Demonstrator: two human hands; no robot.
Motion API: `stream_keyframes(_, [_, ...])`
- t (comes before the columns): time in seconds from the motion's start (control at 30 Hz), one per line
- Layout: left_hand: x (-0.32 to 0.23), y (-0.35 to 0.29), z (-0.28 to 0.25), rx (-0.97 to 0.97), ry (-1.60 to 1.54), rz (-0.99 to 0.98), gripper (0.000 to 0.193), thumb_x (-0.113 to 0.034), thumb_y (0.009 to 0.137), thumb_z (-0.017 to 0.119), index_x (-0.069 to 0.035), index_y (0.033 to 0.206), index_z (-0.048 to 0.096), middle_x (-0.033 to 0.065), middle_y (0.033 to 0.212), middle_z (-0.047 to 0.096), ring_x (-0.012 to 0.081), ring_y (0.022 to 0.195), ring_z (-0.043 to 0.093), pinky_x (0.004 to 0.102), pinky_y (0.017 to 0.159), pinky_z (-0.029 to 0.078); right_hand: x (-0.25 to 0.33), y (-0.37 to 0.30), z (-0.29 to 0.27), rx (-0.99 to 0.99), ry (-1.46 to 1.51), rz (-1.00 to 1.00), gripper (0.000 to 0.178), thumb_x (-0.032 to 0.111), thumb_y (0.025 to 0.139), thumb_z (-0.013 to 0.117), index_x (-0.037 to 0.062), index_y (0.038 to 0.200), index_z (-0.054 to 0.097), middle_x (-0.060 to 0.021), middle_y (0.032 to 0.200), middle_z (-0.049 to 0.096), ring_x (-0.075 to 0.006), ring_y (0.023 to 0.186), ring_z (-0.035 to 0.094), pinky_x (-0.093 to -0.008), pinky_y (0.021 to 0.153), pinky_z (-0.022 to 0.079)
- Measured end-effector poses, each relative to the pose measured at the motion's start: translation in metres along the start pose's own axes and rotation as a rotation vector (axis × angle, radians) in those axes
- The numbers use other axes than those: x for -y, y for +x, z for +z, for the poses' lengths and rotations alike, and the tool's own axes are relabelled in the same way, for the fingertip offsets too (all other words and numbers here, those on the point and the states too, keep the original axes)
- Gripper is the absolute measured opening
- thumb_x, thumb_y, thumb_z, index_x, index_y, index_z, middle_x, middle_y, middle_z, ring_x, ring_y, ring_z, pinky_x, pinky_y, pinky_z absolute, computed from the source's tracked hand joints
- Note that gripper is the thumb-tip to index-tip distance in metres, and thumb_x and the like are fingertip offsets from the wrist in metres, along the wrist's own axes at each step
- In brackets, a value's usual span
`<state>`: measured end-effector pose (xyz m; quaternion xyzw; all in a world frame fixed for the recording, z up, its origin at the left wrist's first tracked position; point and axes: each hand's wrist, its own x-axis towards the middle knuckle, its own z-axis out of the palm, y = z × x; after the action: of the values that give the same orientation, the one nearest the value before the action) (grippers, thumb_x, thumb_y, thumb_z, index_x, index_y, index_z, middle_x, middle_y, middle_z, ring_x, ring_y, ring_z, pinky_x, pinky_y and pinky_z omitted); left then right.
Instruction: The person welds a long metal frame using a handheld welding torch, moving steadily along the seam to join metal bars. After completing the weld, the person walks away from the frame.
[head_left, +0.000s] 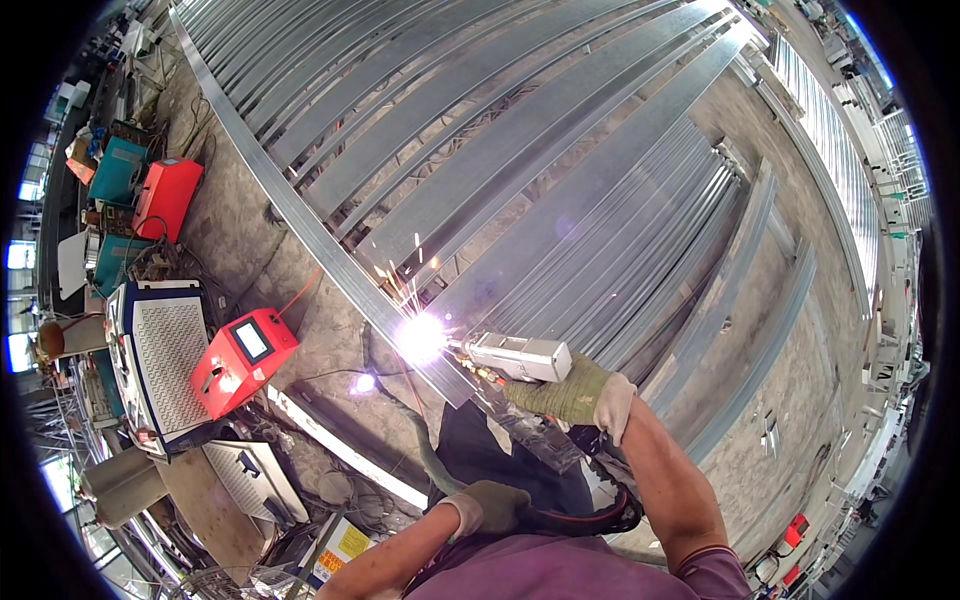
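Note:
My right hand [570, 392], in a green glove with a pale cuff, is closed round a hand-held welding torch [520, 356] with a boxy silver body. A dazzling white arc [421, 339] burns at its tip and throws orange sparks upward. The arc meets the long metal rail [330, 262] near its lower end, where the crosswise metal profiles [440, 225] join it; glare hides the joint. My gloved left hand [495, 507] is closed on a thick cable [575, 522] in front of my body. A grey-green hose [425, 445] runs from that hand toward the floor on the left.
To the left stand a red machine with a screen [250, 350], a blue-and-white cabinet [165, 360] and another red machine [168, 200]. A white bar [345, 450] lies on the floor beside my legs. Stacked metal profiles [640, 260] and loose curved-looking beams [765, 340] are on the right.

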<state>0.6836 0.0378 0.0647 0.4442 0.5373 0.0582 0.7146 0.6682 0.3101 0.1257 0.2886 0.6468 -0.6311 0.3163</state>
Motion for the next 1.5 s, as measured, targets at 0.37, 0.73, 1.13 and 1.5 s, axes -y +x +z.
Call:
stream_keyframes(0.37, [0.003, 0.006, 0.007, 0.001, 0.019, 0.02, 0.039, -0.029, 0.093, 0.062, -0.011, 0.126, 0.073, 0.0224, 0.115, 0.077, 0.0448, 0.11, 0.073, 0.0516, 0.097, 0.055, 0.0, -0.007, -0.001, 0.012, 0.031, 0.001, 0.069, 0.055, 0.095, 0.077, 0.0144, 0.15, 0.065, -0.01, 0.137, 0.075, -0.0268, 0.127, 0.07, -0.0331, 0.107, 0.053])
stream_keyframes(0.73, [-0.004, 0.004, 0.005, 0.015, 0.014, 0.001, 0.039, -0.033, 0.093, 0.064, -0.011, 0.125, 0.073, 0.0218, 0.115, 0.077, 0.044, 0.11, 0.073, 0.0514, 0.096, 0.055, -0.009, -0.006, -0.002, 0.019, -0.047, 0.051, 0.071, 0.058, 0.094, 0.078, 0.0174, 0.151, 0.065, -0.0096, 0.133, 0.076, -0.0247, 0.119, 0.072, -0.0325, 0.1, 0.055])
stream_keyframes(1.13, [-0.007, 0.004, 0.005, 0.014, 0.013, 0.002, 0.039, -0.031, 0.09, 0.066, -0.01, 0.122, 0.073, 0.023, 0.111, 0.077, 0.0444, 0.107, 0.074, 0.0517, 0.095, 0.055, -0.016, -0.007, 0.002, -0.01, -0.003, 0.031, 0.071, 0.051, 0.093, 0.081, 0.013, 0.151, 0.064, -0.01, 0.132, 0.076, -0.0225, 0.116, 0.072, -0.0314, 0.099, 0.056])
stream_keyframes(1.5, [-0.01, 0.005, 0.006, 0.022, -0.002, -0.005, 0.039, -0.029, 0.089, 0.066, -0.011, 0.123, 0.073, 0.0212, 0.113, 0.077, 0.0439, 0.109, 0.074, 0.0509, 0.095, 0.055, -0.017, -0.012, 0.002, -0.012, 0.059, 0.021, 0.073, 0.051, 0.091, 0.085, 0.0132, 0.15, 0.064, -0.009, 0.135, 0.076, -0.0225, 0.121, 0.07, -0.032, 0.103, 0.054])
